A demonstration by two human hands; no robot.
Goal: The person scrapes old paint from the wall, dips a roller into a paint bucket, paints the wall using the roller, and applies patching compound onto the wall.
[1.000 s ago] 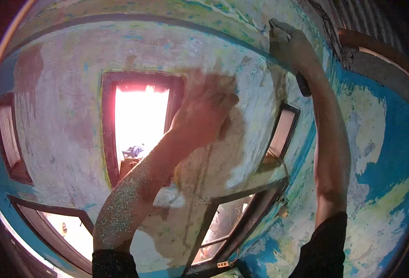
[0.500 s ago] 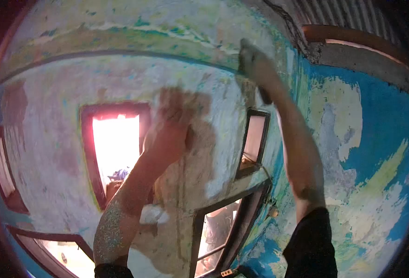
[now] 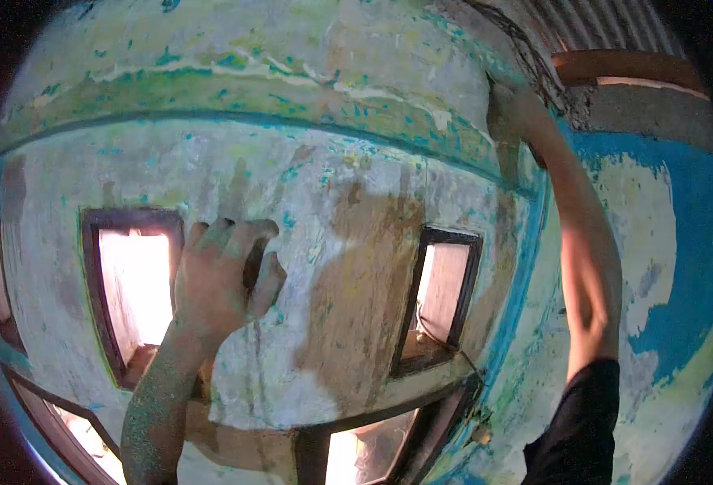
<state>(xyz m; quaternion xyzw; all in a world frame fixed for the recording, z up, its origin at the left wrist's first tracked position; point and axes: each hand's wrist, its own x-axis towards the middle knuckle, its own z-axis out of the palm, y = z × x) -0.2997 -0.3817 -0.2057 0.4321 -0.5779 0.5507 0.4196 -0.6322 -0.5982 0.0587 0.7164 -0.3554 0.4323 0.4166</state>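
Observation:
My left hand is raised before the peeling wall, beside the left window opening. Its fingers are bent and spread with the thumb apart, and I see nothing held in it. Dust or paint flecks coat the left forearm. Higher up, my right hand is closed close to the wall, near the corner below the roof. A dark end sticks out below that hand; the rest of what it grips is hidden. Patches of white, green and blue paint cover the wall around both hands.
Framed openings break the wall: a bright left window, a narrow right window with a cable at its sill, and a lower opening. A blue side wall stands right, under a corrugated roof. Loose wires hang at the upper corner.
The view has shifted, so the windows sit further left and lower. My left hand appears further left, with fingers now spread clearly. My right hand appears further right, still closed near the wall.

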